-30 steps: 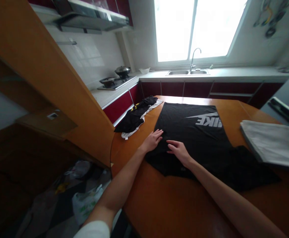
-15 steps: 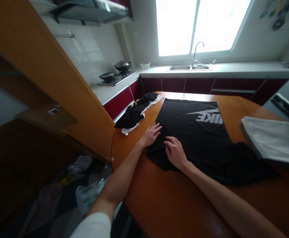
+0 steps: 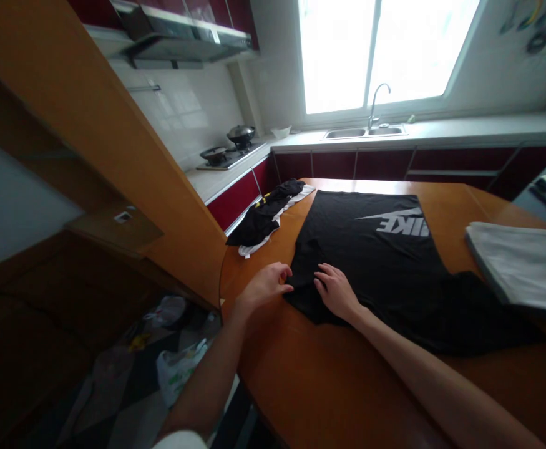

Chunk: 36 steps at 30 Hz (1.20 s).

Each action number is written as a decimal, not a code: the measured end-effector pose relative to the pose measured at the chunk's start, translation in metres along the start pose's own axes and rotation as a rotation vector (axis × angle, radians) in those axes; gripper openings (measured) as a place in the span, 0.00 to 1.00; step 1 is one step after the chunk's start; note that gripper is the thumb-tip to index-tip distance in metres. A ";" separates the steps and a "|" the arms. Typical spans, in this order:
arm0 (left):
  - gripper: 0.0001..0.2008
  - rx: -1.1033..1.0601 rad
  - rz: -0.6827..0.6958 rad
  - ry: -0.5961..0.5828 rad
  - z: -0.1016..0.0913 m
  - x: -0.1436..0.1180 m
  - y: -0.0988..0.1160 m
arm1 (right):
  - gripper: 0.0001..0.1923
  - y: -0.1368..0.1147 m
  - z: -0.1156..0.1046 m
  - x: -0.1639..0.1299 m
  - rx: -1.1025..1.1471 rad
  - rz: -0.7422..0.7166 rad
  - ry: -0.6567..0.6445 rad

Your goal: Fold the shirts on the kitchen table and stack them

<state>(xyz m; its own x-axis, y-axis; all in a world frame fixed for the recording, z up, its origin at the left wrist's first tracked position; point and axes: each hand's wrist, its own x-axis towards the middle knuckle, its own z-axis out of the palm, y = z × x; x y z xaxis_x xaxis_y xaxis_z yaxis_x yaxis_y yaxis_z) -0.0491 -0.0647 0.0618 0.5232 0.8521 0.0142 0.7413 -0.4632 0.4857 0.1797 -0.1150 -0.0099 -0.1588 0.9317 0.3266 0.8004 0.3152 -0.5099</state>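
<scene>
the left hand (image 3: 264,286) is pinched on the black t-shirt (image 3: 370,249) at its near-left edge, the right hand (image 3: 337,290) lies flat and open on it just beside – the edge is best lifted evenly while the cloth is pressed down.

Both hands low and close together, forearms bare.
Left hand (image 3: 264,285): arm reaches in from lower left, wrist bent, fingers curled inward with tips pinched toward the thumb. Right hand (image 3: 337,291): arm enters from lower right, extended long; palm down, fingers spread slightly and lying flat, pointing left and forward. Hands sit just beside each other, fingertips near but not touching.
</scene>
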 end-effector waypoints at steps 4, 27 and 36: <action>0.14 0.023 -0.010 0.145 0.025 -0.030 0.007 | 0.18 -0.001 -0.002 0.000 -0.010 0.007 -0.017; 0.17 -0.134 -0.022 0.490 0.016 -0.013 -0.027 | 0.23 0.009 -0.002 -0.001 -0.099 -0.042 0.008; 0.24 0.189 0.154 0.154 0.053 0.076 0.001 | 0.24 0.010 0.000 -0.002 -0.141 -0.014 -0.073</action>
<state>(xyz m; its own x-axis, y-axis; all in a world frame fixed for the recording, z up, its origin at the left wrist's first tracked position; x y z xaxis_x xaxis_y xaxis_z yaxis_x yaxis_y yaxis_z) 0.0134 -0.0133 0.0170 0.5768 0.7882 0.2146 0.7305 -0.6152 0.2964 0.1876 -0.1133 -0.0156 -0.2083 0.9396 0.2716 0.8703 0.3048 -0.3868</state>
